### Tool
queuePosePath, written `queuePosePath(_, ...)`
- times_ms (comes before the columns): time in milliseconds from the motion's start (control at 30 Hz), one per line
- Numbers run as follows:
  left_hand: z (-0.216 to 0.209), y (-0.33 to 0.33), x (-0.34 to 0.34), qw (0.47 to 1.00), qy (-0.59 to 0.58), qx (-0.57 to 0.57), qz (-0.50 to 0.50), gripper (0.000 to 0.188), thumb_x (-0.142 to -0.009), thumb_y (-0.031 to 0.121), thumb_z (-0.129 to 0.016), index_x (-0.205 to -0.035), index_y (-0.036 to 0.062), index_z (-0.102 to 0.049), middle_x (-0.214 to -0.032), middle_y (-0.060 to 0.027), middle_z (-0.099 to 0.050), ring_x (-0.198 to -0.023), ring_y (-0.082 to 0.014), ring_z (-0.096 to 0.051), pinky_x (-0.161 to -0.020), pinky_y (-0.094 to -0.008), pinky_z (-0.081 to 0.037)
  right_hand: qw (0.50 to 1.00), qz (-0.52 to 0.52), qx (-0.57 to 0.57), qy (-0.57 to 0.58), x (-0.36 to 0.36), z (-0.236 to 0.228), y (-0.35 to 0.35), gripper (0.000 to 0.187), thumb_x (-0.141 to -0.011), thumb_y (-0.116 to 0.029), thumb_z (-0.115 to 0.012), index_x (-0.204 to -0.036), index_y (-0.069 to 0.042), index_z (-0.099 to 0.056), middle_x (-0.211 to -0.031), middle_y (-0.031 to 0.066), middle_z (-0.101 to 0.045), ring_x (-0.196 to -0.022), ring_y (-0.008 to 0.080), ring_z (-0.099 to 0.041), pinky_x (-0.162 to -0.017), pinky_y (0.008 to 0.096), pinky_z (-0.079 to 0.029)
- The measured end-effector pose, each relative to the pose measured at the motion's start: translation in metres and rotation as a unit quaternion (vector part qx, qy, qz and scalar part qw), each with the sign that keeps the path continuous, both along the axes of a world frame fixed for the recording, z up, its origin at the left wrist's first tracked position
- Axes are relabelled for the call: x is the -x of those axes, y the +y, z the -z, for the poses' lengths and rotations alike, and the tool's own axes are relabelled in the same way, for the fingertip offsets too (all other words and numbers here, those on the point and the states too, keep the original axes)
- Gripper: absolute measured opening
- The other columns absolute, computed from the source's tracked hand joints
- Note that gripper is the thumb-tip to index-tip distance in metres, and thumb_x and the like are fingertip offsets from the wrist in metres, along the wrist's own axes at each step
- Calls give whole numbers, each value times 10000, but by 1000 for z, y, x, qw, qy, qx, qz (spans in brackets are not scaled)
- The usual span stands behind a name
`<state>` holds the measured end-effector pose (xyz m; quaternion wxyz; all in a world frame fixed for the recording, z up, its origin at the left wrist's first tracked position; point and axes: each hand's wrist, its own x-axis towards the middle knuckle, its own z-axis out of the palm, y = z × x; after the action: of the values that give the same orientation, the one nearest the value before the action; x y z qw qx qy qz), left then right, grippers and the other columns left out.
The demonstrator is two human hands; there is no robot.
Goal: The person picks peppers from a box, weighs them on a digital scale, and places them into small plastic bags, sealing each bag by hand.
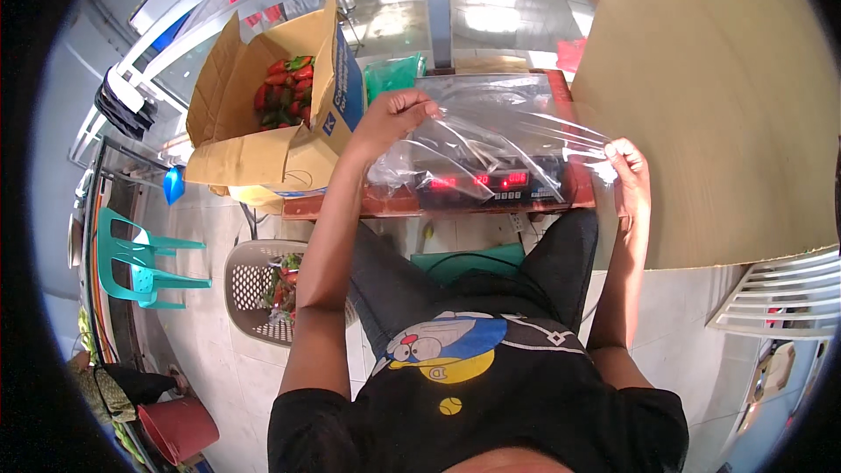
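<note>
A clear plastic bag (495, 136) is stretched between my two hands above a digital scale (477, 182) with a lit red display. My left hand (399, 123) pinches one end of the bag, near the open cardboard box. At the other end, my right hand (627, 171) grips the plastic between thumb and fingers, beside a large tan board. The bag looks flat, with nothing visible inside. Under it, the scale's metal plate shows through, on a reddish table (337, 205).
The open cardboard box (236, 153) at left holds red and green peppers (286, 88). A beige basket (250, 298) with more peppers stands on the floor. The tan board (718, 114) blocks the right side. A green chair (136, 258) and a red bucket (180, 431) are further left.
</note>
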<state>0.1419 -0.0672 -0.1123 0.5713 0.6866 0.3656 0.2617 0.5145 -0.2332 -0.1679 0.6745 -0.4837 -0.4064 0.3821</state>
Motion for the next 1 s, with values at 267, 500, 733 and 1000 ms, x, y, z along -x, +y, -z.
queuePosePath(267, 40, 14, 14, 975, 35, 13, 219, 123, -898, 112, -672, -987, 28, -662, -928, 1, -667, -924, -86, -599, -854, -252, -474, 993, 102, -55, 18, -8, 1, 20, 124, -956, -172, -592, -870, -83, -587, -734, -5, -542, -609, 86, -513, -592, 241, -439)
queuePosePath(500, 86, 9, 15, 997, -34, 30, 61, 176, -888, 217, -689, -938, 49, -687, -835, 27, -660, -790, -63, -551, -731, -233, -434, 989, 142, -24, 33, -15, 3, 16, 179, -945, -228, -625, -822, -101, -599, -567, -57, -428, -447, 39, -325, -429, 213, -271)
queuePosePath(733, 91, 14, 13, 999, -29, 21, -7, 206, -861, 290, -726, -851, 88, -684, -744, 64, -593, -667, -31, -460, -620, -209, -365, 979, 202, -27, -29, -13, 8, 14, 150, -950, -223, -620, -856, -107, -622, -623, -101, -405, -527, 14, -297, -481, 198, -218)
queuePosePath(1000, 85, 10, 13, 995, -72, -4, -69, 313, -910, 318, -675, -729, 69, -620, -665, 71, -516, -659, -40, -443, -630, -217, -351, 985, 156, -51, -51, 4, 6, 8, 193, -954, -189, -608, -787, -97, -578, -694, -91, -440, -619, 17, -307, -558, 202, -224)
